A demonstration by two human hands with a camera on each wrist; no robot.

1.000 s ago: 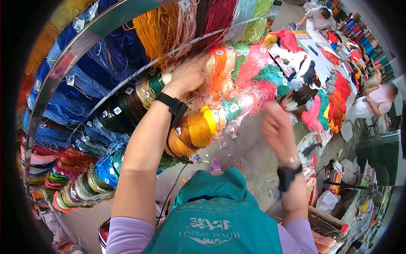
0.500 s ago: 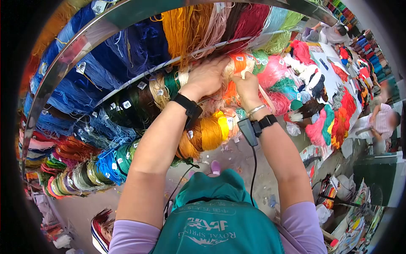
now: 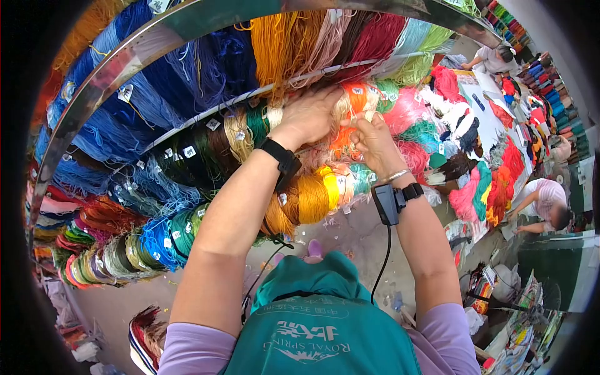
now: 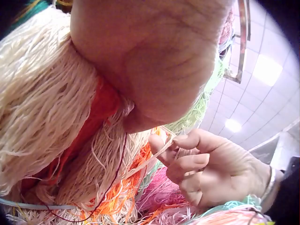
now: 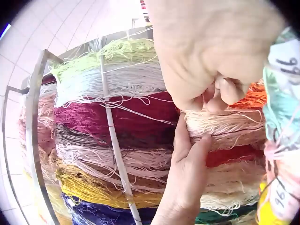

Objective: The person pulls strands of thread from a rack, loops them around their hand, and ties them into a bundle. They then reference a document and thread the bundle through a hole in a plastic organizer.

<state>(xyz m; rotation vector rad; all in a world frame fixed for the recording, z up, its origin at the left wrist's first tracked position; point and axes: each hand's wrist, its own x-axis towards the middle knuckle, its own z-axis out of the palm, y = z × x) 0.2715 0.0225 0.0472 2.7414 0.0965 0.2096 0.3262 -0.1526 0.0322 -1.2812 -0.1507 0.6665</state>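
Observation:
The left hand (image 3: 310, 117) reaches in from the lower left and rests on the cream thread skeins beside an orange skein (image 3: 355, 99). In the right wrist view, its thumb and a finger (image 5: 186, 173) hold the edge of a cream skein (image 5: 225, 123). Just to the right, the right hand (image 3: 374, 140) has its fingers curled and pinches a few pale strands. The left wrist view shows those strands (image 4: 162, 149) between the thumb and fingertips of the right hand (image 4: 211, 171). Cream thread (image 4: 42, 93) lies against the left palm (image 4: 154, 56).
A curved metal rail (image 3: 139, 45) crosses above the arms. Blue skeins (image 3: 94, 150) hang at left, mustard ones (image 3: 306, 199) below the hands. A table with piled threads (image 3: 465, 194) stands at right, with people around it. Cables hang from the wrist cameras.
The right hand came in from the lower right to the skeins beside the left hand and pinched pale strands, then drew slightly rightward. The left hand stays on the skeins.

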